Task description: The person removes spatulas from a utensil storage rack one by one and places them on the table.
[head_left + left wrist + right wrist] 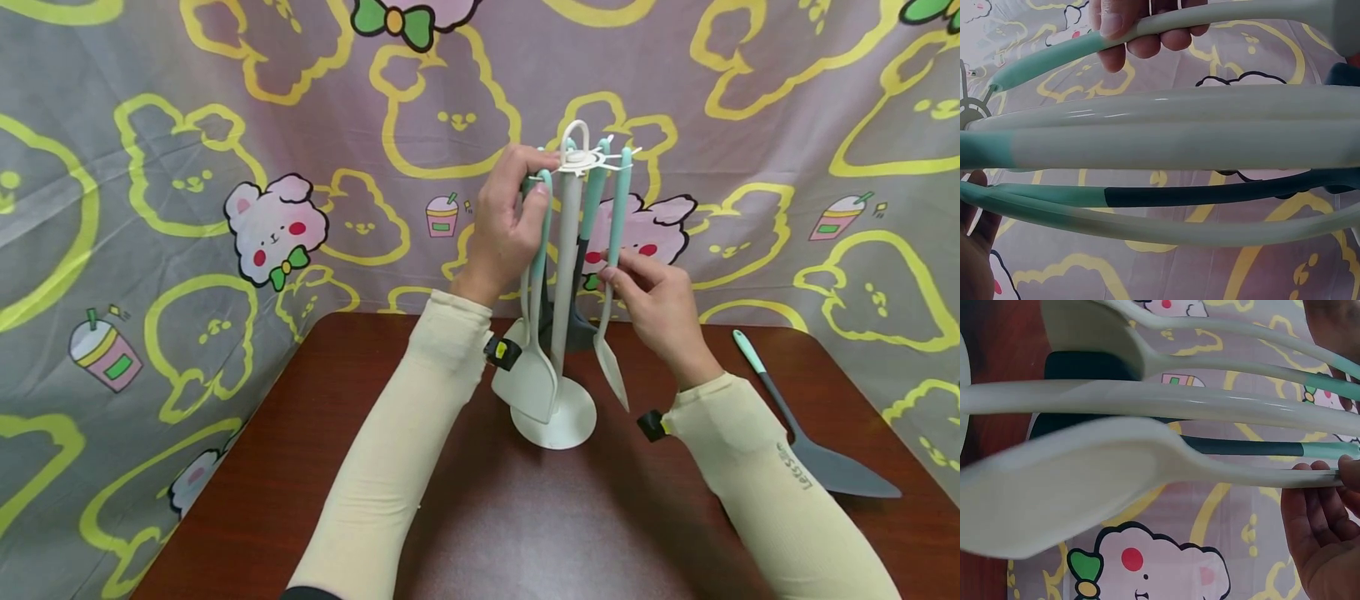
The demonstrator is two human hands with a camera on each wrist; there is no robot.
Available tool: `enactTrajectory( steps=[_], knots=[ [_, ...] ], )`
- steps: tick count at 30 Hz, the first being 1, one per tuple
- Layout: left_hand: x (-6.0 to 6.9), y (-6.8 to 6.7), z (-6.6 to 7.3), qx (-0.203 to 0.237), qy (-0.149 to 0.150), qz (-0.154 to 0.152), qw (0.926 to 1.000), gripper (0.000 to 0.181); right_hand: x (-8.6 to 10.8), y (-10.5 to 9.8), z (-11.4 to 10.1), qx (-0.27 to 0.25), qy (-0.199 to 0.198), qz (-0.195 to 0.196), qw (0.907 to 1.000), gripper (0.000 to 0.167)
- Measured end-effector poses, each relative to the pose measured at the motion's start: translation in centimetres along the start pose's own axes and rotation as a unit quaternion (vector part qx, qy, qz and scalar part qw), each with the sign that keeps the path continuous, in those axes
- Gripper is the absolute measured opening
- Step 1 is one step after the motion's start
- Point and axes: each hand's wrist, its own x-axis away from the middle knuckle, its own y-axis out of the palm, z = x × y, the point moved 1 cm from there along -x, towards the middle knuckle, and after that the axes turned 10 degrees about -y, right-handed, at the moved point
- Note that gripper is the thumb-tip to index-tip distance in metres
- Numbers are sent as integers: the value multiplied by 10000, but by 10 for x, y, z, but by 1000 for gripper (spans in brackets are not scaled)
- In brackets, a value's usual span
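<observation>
A white utensil stand (567, 275) with a round base holds several mint-handled utensils on its top hooks. My left hand (510, 218) pinches the top of a mint handle (545, 208) at the stand's left side; below it hangs a pale turner (531, 383). On the right side, my right hand (660, 304) grips a white spoon (610, 358) just below its mint handle, thumb and fingers round the stem. That spoon's top is at a hook. In the right wrist view the spoon's bowl (1072, 481) lies in front of dark utensils, with my right hand (1325, 531) on its stem.
A dark grey turner (840, 467) with a mint handle lies on the brown table (322, 433) at the right, partly behind my right sleeve. Dark utensils (577, 333) hang at the back of the stand. A patterned cloth (360, 275) stands behind the table.
</observation>
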Motion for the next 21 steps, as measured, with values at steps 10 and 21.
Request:
enactTrajectory(
  steps=[10,21],
  knots=[
    [0,0,1,-52,31,36,10000,27,0,-1,-3,153,-46,-2,9999,28],
    [-2,1,1,-209,75,47,9997,28,-5,-8,-4,-116,-28,79,9999,30]
  ],
)
